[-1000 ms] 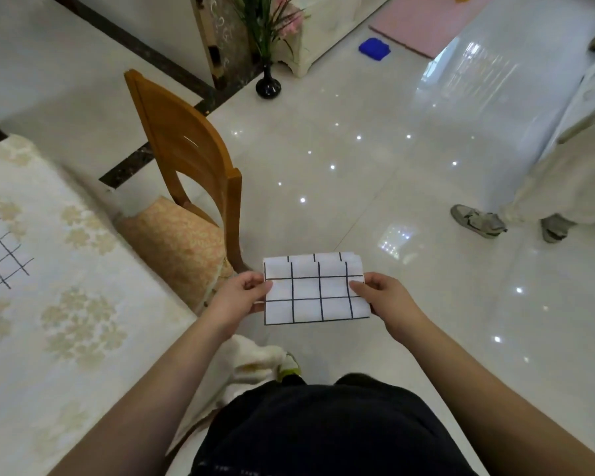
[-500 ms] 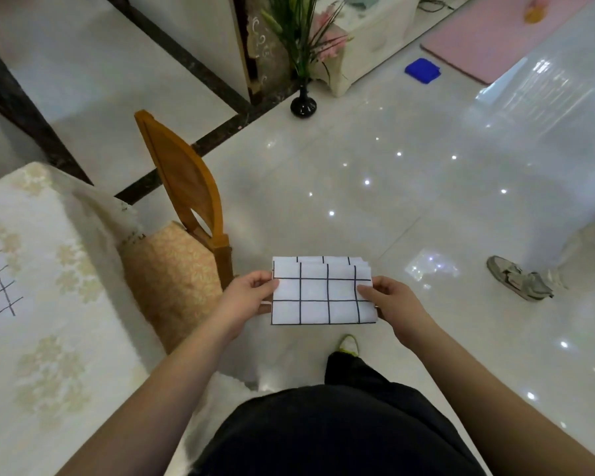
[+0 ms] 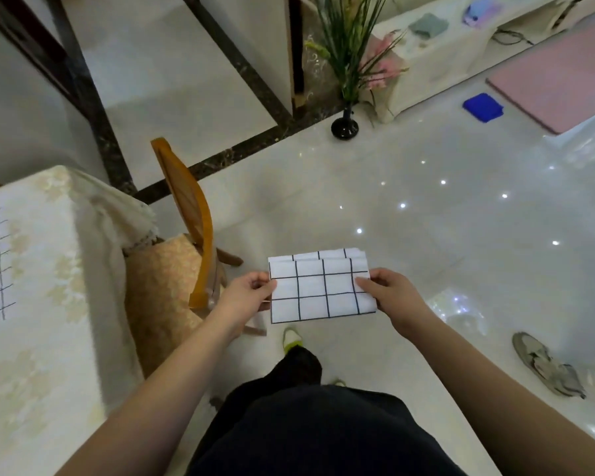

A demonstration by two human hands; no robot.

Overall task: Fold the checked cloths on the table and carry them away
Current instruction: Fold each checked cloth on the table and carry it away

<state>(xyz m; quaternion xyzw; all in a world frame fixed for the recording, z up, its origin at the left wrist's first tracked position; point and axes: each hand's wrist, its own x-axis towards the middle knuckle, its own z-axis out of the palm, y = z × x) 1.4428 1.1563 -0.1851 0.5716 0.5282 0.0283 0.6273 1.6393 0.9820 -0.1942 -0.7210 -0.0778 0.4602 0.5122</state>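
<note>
To my left a wooden chair [image 3: 189, 214] with a tan cushion is tucked against the tablecloth's [image 3: 49, 269] draped edge. Ahead on the glossy floor [image 3: 426, 235] stands a black vase [image 3: 345, 127] of green stems and pink flowers, with a blue pad [image 3: 483, 107] beside a pink mat [image 3: 557, 87]. A worn sneaker [image 3: 547, 369] lies at my right.

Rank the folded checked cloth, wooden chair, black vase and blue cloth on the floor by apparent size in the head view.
1. wooden chair
2. folded checked cloth, though nearness to the camera enlarges it
3. blue cloth and black vase: similar, both far off, so unranked
</note>
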